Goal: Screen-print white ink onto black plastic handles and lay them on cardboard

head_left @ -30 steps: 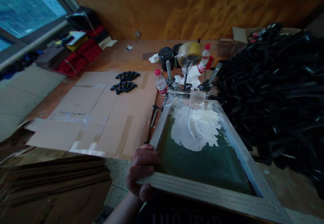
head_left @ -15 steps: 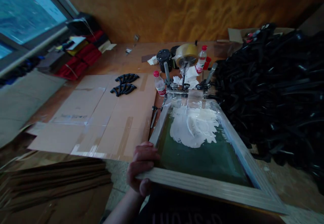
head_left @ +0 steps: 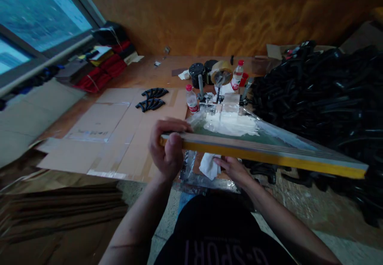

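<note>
My left hand (head_left: 167, 147) grips the near left corner of a wooden screen-printing frame (head_left: 263, 155), which is lifted and nearly level with my view. White ink (head_left: 231, 123) lies on its green mesh. Under the raised frame, my right hand (head_left: 235, 168) presses a white cloth (head_left: 209, 165) against the plastic-covered surface below. The frame's far end is hinged at metal clamps (head_left: 220, 99).
A big heap of black curved parts (head_left: 323, 93) fills the right side. Flattened cardboard (head_left: 119, 137) with two small black stacks (head_left: 151, 104) lies to the left. Water bottles (head_left: 191, 98), black jars and a tape roll (head_left: 221, 71) stand behind the clamps. Stacked cardboard sits at the near left.
The frame's near edge has swung upward in my left hand. My right hand, unseen before, now shows beneath it with the white cloth.
</note>
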Action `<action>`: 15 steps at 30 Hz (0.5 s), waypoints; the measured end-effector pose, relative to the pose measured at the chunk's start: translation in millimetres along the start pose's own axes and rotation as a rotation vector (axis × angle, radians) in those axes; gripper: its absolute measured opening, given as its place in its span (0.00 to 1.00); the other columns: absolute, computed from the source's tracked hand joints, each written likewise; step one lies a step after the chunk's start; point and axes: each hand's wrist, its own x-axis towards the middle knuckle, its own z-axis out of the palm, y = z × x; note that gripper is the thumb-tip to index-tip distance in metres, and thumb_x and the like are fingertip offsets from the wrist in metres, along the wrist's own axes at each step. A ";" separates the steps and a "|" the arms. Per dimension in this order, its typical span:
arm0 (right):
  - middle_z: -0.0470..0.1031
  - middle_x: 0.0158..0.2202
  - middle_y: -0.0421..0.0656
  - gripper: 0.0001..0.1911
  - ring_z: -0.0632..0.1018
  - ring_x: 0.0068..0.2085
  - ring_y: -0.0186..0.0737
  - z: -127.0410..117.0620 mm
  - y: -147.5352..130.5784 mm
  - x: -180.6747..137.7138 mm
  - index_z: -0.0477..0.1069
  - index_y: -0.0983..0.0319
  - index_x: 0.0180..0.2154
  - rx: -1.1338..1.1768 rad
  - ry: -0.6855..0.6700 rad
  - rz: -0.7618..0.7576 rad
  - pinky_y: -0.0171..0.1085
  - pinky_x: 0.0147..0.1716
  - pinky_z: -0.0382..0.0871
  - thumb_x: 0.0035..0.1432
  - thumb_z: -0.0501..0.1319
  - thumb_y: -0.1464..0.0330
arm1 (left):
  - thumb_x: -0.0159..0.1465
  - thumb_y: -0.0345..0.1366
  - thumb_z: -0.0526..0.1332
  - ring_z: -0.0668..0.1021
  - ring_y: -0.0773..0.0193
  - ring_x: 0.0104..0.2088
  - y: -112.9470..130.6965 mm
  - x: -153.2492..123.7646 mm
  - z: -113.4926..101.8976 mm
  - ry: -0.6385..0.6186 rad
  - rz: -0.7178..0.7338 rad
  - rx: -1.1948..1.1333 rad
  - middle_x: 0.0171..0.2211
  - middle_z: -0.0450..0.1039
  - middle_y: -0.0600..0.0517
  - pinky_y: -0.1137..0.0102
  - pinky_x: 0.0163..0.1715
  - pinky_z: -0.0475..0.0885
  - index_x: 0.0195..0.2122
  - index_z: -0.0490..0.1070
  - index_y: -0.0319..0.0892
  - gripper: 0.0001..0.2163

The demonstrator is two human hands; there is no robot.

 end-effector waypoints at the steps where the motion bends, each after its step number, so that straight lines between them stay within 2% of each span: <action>1: 0.77 0.38 0.43 0.17 0.76 0.38 0.41 -0.4 2.0 0.6 0.73 0.61 0.40 0.013 -0.016 0.001 0.40 0.38 0.71 0.53 0.65 0.56 | 0.66 0.43 0.53 0.75 0.66 0.28 0.3 4.5 1.8 0.002 -0.030 -0.001 0.26 0.70 0.53 0.67 0.33 0.72 0.32 0.68 0.41 0.12; 4: 0.78 0.36 0.41 0.19 0.76 0.36 0.41 -2.0 2.5 1.3 0.74 0.59 0.40 0.075 -0.052 0.001 0.38 0.35 0.69 0.48 0.68 0.57 | 0.67 0.46 0.52 0.76 0.66 0.30 0.2 13.3 5.3 -0.014 -0.104 -0.013 0.27 0.71 0.53 0.67 0.37 0.72 0.36 0.68 0.42 0.13; 6: 0.78 0.35 0.40 0.20 0.76 0.36 0.40 -2.8 -2.8 -0.9 0.73 0.59 0.40 0.102 -0.061 -0.002 0.37 0.34 0.68 0.47 0.68 0.57 | 0.66 0.51 0.51 0.77 0.64 0.36 -1.0 13.0 5.1 0.008 -0.112 -0.020 0.32 0.73 0.51 0.65 0.42 0.72 0.41 0.67 0.43 0.17; 8: 0.78 0.33 0.40 0.19 0.76 0.34 0.38 -3.3 -11.2 -5.3 0.73 0.59 0.40 0.100 -0.064 -0.007 0.36 0.33 0.67 0.46 0.69 0.58 | 0.64 0.56 0.50 0.76 0.61 0.45 -3.8 4.3 1.6 0.105 -0.118 -0.020 0.41 0.72 0.49 0.63 0.46 0.71 0.47 0.65 0.45 0.21; 10: 0.77 0.32 0.39 0.18 0.75 0.32 0.37 -3.3 -19.9 -10.2 0.74 0.59 0.39 0.083 -0.042 -0.023 0.35 0.33 0.66 0.46 0.69 0.59 | 0.64 0.55 0.53 0.74 0.62 0.47 -8.4 -14.4 -4.5 0.249 -0.218 -0.037 0.46 0.70 0.48 0.64 0.48 0.70 0.48 0.64 0.46 0.20; 12: 0.77 0.30 0.38 0.16 0.73 0.30 0.36 -3.0 -27.2 -13.7 0.74 0.60 0.37 0.044 -0.011 -0.033 0.34 0.31 0.64 0.47 0.68 0.60 | 0.63 0.49 0.58 0.75 0.64 0.44 -14.2 -40.6 -11.1 0.286 -0.492 -0.107 0.44 0.71 0.50 0.67 0.45 0.71 0.46 0.66 0.45 0.16; 13: 0.76 0.30 0.38 0.15 0.73 0.29 0.35 -2.6 -30.1 -14.5 0.74 0.60 0.36 0.020 -0.004 -0.038 0.34 0.31 0.64 0.47 0.68 0.60 | 0.62 0.47 0.60 0.75 0.65 0.42 -17.0 -54.5 -13.7 0.226 -0.678 -0.165 0.43 0.71 0.50 0.68 0.42 0.71 0.45 0.67 0.45 0.15; 15: 0.76 0.29 0.38 0.14 0.72 0.29 0.35 -1.5 -35.0 -14.6 0.75 0.61 0.35 -0.033 -0.014 -0.045 0.34 0.30 0.62 0.47 0.67 0.61 | 0.60 0.46 0.63 0.76 0.64 0.39 -21.7 -79.3 -16.6 -0.010 -1.029 -0.301 0.41 0.73 0.49 0.69 0.39 0.71 0.45 0.69 0.43 0.16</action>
